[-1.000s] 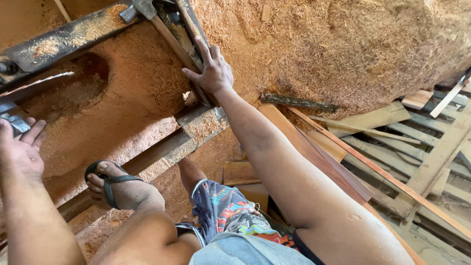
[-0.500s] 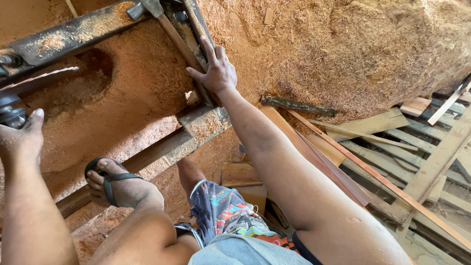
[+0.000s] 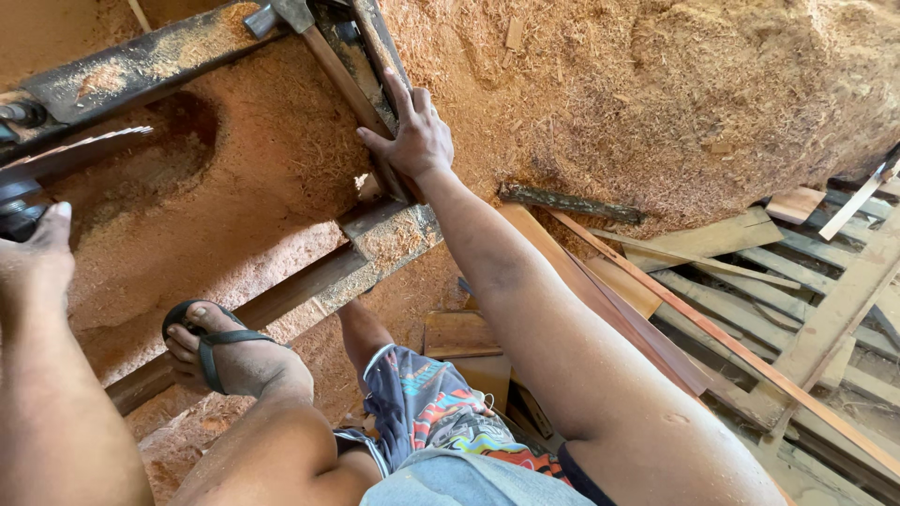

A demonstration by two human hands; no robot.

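Both arms outstretched: right hand (image 3: 417, 139) flat on metal frame (image 3: 361, 70).

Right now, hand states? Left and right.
Left hand: closed around a dark round part beside the saw blade.
Right hand: open, fingers spread, pressed flat on the metal frame rail; holding nothing.

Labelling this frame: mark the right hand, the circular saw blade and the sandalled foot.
right hand (image 3: 417, 141), head view, on the back of the hand resting on the dark rail.
circular saw blade (image 3: 80, 152), head view, on its flat toothed face.
sandalled foot (image 3: 234, 361), head view, on the instep behind the strap.
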